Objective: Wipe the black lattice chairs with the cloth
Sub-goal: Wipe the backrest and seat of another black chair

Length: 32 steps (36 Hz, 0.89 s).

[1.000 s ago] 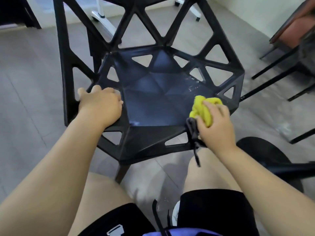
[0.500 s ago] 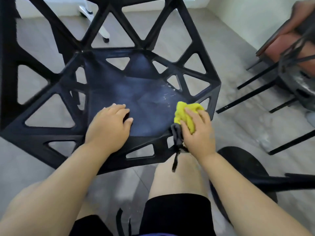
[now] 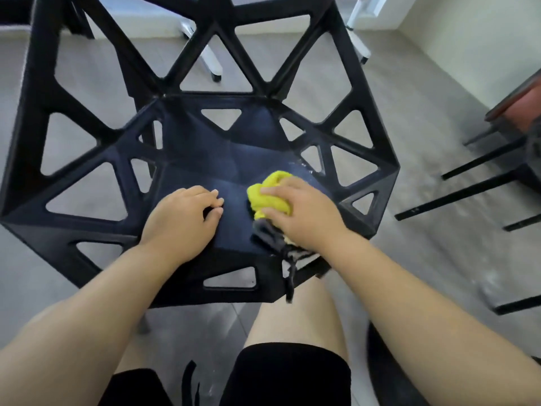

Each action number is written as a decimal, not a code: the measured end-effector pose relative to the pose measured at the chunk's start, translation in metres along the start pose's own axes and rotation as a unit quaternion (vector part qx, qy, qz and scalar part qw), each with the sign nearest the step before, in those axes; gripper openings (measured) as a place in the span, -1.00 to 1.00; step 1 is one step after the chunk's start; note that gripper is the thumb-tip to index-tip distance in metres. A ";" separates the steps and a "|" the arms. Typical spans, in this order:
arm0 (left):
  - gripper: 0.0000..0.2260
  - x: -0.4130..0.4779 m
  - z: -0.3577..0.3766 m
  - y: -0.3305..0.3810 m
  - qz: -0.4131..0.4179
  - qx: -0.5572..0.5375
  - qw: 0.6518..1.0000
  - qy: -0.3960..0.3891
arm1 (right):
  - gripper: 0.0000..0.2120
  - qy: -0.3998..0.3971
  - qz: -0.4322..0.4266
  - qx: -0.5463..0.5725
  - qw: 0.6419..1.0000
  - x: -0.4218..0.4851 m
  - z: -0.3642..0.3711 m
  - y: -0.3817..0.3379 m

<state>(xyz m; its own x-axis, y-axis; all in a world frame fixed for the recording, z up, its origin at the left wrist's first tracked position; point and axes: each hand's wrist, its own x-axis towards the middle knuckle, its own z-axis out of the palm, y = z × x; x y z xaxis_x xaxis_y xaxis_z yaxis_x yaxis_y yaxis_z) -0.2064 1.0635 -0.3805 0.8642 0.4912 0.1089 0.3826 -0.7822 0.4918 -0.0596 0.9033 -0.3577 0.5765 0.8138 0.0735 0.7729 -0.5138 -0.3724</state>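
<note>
Closest in, black shorts [image 3: 287,373] and bare knees sit just under the front edge of the black lattice chair [image 3: 366,118]. On the seat, the left hand [image 3: 181,221] rests with bent fingers, holding nothing. Just beside it, the right hand [image 3: 304,215] grips a bunched yellow cloth [image 3: 269,197] and presses it to the seat's right side; a dark grey part of the cloth hangs over the front edge. Past the open backrest stands a white wheeled base [image 3: 210,60]. Thin black chair legs [image 3: 468,194] stand well apart on the grey floor [image 3: 424,112] to the right.
</note>
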 end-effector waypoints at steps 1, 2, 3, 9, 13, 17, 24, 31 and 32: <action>-0.76 0.000 0.000 0.000 -0.005 0.000 1.000 -0.003 | -0.65 0.000 0.037 -0.023 0.999 0.013 -0.008 0.019; -0.76 0.000 0.000 0.001 -0.007 -0.002 1.000 -0.004 | -0.64 0.009 0.082 -0.050 0.995 0.024 -0.018 0.036; -0.76 0.000 0.000 0.001 -0.010 -0.005 1.000 -0.005 | -0.63 0.026 0.118 -0.082 0.989 0.033 -0.026 0.050; -0.79 0.001 -0.001 0.001 -0.019 -0.011 1.000 0.005 | -0.78 0.049 0.148 -0.168 0.973 0.059 -0.005 0.037; -0.82 0.000 0.000 0.000 -0.022 -0.020 1.000 0.009 | -0.76 -0.039 0.017 -0.054 0.998 0.052 0.020 -0.003; -0.83 0.001 0.001 -0.001 -0.025 -0.028 0.999 0.011 | -0.63 -0.108 -0.071 -0.037 0.991 0.056 0.002 0.011; -0.85 0.003 0.005 -0.002 -0.022 -0.032 0.999 0.021 | -0.63 0.040 0.087 -0.208 0.973 0.100 -0.038 0.090; -0.71 0.002 0.004 -0.002 -0.028 -0.027 0.999 0.022 | -0.74 -0.032 -0.046 0.001 0.998 0.083 0.012 0.004; -0.67 0.003 0.004 -0.002 -0.029 -0.029 0.999 0.018 | -0.68 -0.062 -0.067 -0.003 0.996 0.081 0.014 -0.001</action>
<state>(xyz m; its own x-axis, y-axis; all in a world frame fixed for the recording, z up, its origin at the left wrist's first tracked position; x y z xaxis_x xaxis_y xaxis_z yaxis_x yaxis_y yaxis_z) -0.2035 1.0653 -0.3846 0.8285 0.5492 0.1092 0.4112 -0.7291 0.5471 -0.0174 0.9740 -0.3647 0.4304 0.9026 0.0073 0.8427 -0.3989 -0.3616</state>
